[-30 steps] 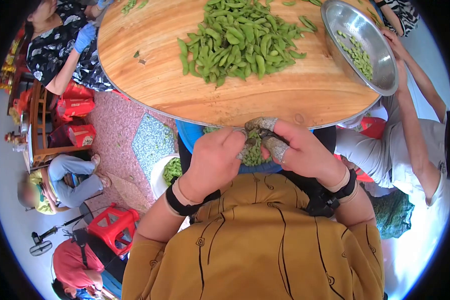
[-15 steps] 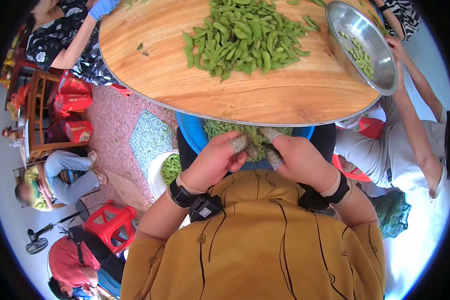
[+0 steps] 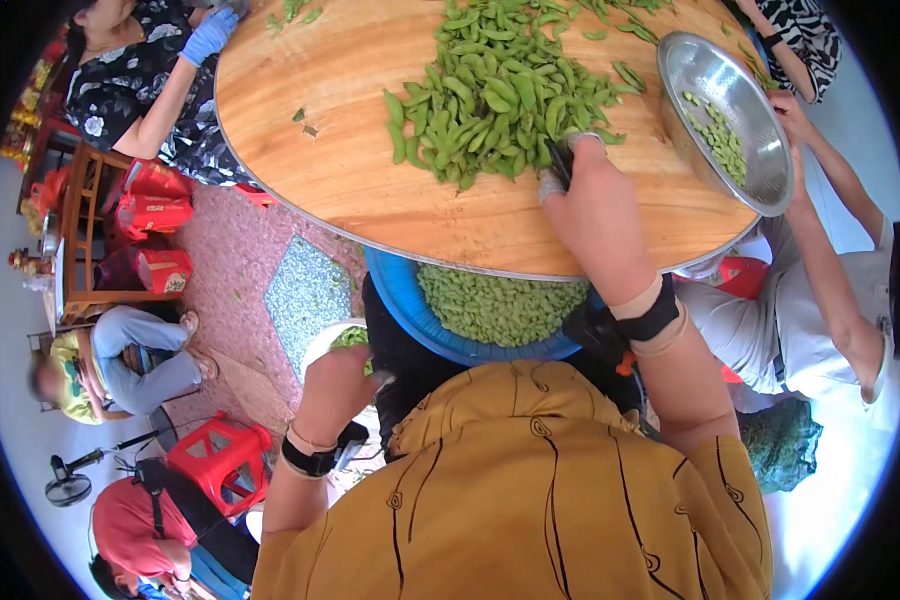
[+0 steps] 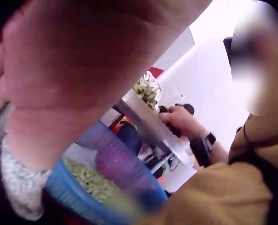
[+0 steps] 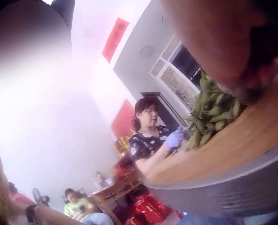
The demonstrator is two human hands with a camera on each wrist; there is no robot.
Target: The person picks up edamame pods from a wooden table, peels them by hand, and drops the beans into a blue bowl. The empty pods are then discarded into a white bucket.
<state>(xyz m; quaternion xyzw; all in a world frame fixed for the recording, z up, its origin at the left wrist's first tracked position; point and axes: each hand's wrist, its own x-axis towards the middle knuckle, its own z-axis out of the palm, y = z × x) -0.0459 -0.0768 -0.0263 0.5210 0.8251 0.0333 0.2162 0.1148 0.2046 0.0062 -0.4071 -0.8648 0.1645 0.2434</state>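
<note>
My right hand (image 3: 600,215) reaches over the round wooden table (image 3: 340,185), its fingertips at the near edge of a heap of green pods (image 3: 505,95). Its thumb and forefinger, both with grey covers, stand apart with a narrow black thing between them; whether it is held cannot be told. At the lower left my left hand (image 3: 335,390) hangs over a white bucket (image 3: 320,345) of green pods, thumb pointing out and other fingers mostly hidden. The left wrist view shows its grey-covered thumb (image 4: 24,183) stretched out. A blue basin (image 3: 400,300) of shelled beans (image 3: 505,305) sits below the table edge.
A steel colander (image 3: 677,65) with some beans stands on the table's right side, near another person's hands (image 3: 790,115). A person with a blue glove (image 3: 208,38) sits at the far left. A red stool (image 3: 220,460) stands at the lower left.
My hands have parted from over the basin. The right has moved up to the heap, the left down and left to the bucket. More of the beans in the basin now shows.
</note>
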